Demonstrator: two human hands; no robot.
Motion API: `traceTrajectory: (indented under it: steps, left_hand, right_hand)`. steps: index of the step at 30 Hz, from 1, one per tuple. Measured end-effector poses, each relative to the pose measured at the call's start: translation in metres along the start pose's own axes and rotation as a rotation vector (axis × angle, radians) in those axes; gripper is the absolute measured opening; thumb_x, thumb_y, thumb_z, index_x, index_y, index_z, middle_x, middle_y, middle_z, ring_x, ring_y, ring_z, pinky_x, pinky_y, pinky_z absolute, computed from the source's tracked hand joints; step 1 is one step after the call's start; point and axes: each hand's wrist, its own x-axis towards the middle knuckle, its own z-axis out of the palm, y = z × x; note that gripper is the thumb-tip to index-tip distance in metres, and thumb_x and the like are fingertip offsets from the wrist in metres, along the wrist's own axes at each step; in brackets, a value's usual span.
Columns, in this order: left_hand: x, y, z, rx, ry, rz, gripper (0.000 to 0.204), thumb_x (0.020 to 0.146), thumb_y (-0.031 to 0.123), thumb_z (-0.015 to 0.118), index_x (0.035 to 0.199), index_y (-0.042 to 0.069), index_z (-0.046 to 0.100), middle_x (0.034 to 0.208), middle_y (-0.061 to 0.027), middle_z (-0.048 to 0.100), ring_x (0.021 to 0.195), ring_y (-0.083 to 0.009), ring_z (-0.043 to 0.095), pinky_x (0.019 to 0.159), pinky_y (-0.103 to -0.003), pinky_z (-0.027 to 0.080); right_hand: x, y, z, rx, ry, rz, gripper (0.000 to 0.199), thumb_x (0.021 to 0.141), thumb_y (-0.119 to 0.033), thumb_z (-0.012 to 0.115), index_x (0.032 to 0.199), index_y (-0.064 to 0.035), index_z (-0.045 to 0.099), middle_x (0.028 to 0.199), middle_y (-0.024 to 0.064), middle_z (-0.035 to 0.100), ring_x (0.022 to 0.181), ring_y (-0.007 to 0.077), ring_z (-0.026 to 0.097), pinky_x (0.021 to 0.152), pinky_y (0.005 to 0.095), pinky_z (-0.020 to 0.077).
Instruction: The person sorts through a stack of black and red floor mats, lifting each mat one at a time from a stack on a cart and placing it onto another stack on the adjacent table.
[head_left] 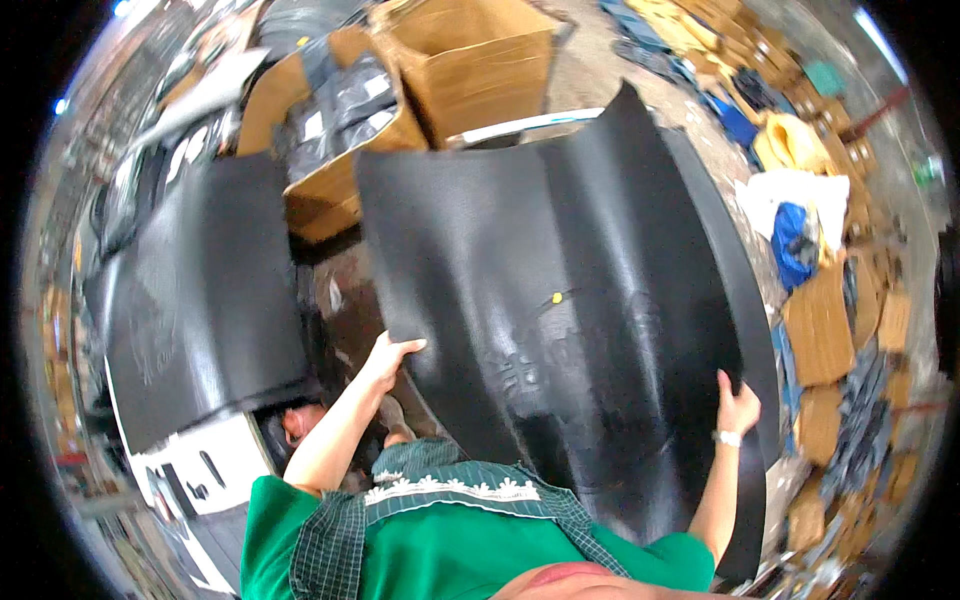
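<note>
A large black embossed sheet (470,240), like a rubber mat, spreads in front of me, its surface bent in waves and its far right corner standing up. A small yellow dot sits near its middle. My left hand (388,362) is closed on the left edge, thumb lying on top of the sheet. My right hand (738,408) grips the opposite edge, its fingers partly hidden. Under the sheet on the right, another black sheet (752,330) shows along its side. To the left lies a similar black sheet (215,290), apart from both hands.
A cardboard box with black wrapped packs (362,90) stands beyond the gap between the sheets; a larger open carton (465,80) is behind it. A white panel with dark marks (215,465) lies under the left sheet. Flattened cardboard (820,325) and a blue bag (792,245) lie right.
</note>
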Motion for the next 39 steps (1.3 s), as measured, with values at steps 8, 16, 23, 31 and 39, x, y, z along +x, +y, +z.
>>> traceTrajectory:
  steps: [8,16,23,31,39]
  left_hand:
    - [-0.072,0.021,-0.022,-0.297,-0.185,0.186,0.044,0.066,0.002,0.069,0.107,-0.002,0.053,0.104,-0.0116,0.058,0.095,-0.0214,0.054,0.088,-0.033,0.041]
    - [-0.19,0.108,-0.192,-0.458,-0.017,0.611,0.039,0.07,0.004,0.067,0.106,-0.004,0.054,0.102,-0.0115,0.059,0.094,-0.0187,0.054,0.088,-0.03,0.042]
    - [-0.307,0.174,-0.402,-0.492,0.547,0.984,0.05,0.063,0.009,0.073,0.106,-0.004,0.052,0.101,-0.0132,0.059,0.095,-0.0224,0.055,0.09,-0.032,0.041]
    - [-0.38,0.153,-0.666,-0.529,1.158,0.97,0.038,0.068,0.015,0.071,0.094,-0.008,0.056,0.086,-0.0161,0.062,0.075,-0.0212,0.061,0.069,-0.034,0.051]
    - [-0.287,-0.045,-0.79,-0.657,1.457,0.594,0.04,0.071,0.006,0.063,0.104,-0.011,0.049,0.097,-0.0204,0.059,0.081,-0.0264,0.061,0.071,-0.033,0.049]
  right_hand:
    - [-0.021,-0.161,-0.143,0.351,-0.033,-0.223,0.017,0.079,-0.01,0.061,0.084,0.0063,0.06,0.077,0.0066,0.063,0.065,0.0107,0.052,0.063,0.0251,0.0425]
    - [-0.035,-0.4,-0.184,0.593,0.133,-0.624,0.026,0.084,-0.017,0.058,0.085,0.0081,0.061,0.075,0.004,0.062,0.063,0.0084,0.048,0.062,0.0234,0.0422]
    - [-0.034,-0.691,-0.228,0.518,0.365,-1.255,0.024,0.087,-0.015,0.051,0.105,-0.0021,0.06,0.09,0.0118,0.064,0.076,0.0146,0.059,0.07,0.0271,0.0455]
    - [-0.206,-0.974,-0.117,0.572,0.276,-1.724,0.046,0.075,-0.022,0.063,0.112,0.0029,0.051,0.102,0.0196,0.057,0.091,0.0331,0.055,0.088,0.0352,0.0392]
    - [-0.483,-0.768,0.085,-0.11,-0.487,-1.767,0.095,0.067,-0.054,0.063,0.133,0.0006,0.022,0.139,0.0254,0.015,0.128,0.0422,0.013,0.096,0.0586,0.0223]
